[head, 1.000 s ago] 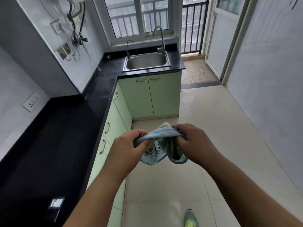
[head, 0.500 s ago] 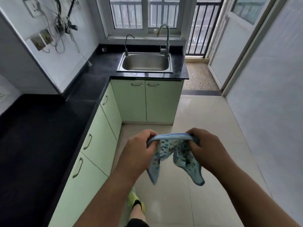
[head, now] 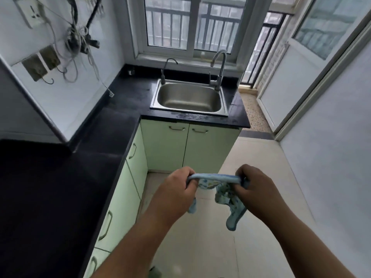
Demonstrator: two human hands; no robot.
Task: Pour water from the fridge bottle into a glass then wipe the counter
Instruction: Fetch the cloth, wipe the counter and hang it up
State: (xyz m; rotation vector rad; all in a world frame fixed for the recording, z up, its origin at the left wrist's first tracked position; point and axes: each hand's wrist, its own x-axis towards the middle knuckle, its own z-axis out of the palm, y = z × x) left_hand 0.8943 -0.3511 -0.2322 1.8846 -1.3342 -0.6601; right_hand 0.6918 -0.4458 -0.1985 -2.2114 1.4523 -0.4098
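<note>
Blue cloth point(head: 221, 189): patterned, light blue with a blue edge, stretched between both hands above the floor, in front of the green cabinets; one end hangs down below the right hand, a shorter end below the left.
Left hand point(head: 174, 194): fingers curled round the left end of the cloth, gripping it.
Right hand point(head: 256, 192): fingers curled round the right end of the cloth, gripping it.
Table point(head: 60, 177): black top running along the left wall and turning the corner to the sink; well apart from the cloth, to its left and beyond it.
Sink point(head: 189, 97): steel basin set in the black top under the window, with wet marks on the top along its front edge.
Taps: a tall curved tap point(head: 217, 69) at the sink's right rear corner, a thinner curved one point(head: 167, 70) at its left rear corner.
Cabinets point(head: 188, 145): pale green doors and drawers with metal handles below the top.
Wall at left: a white socket point(head: 33, 13), two hook plates and a tangle of cables point(head: 78, 41).
Floor point(head: 251, 161): pale glossy tiles.
</note>
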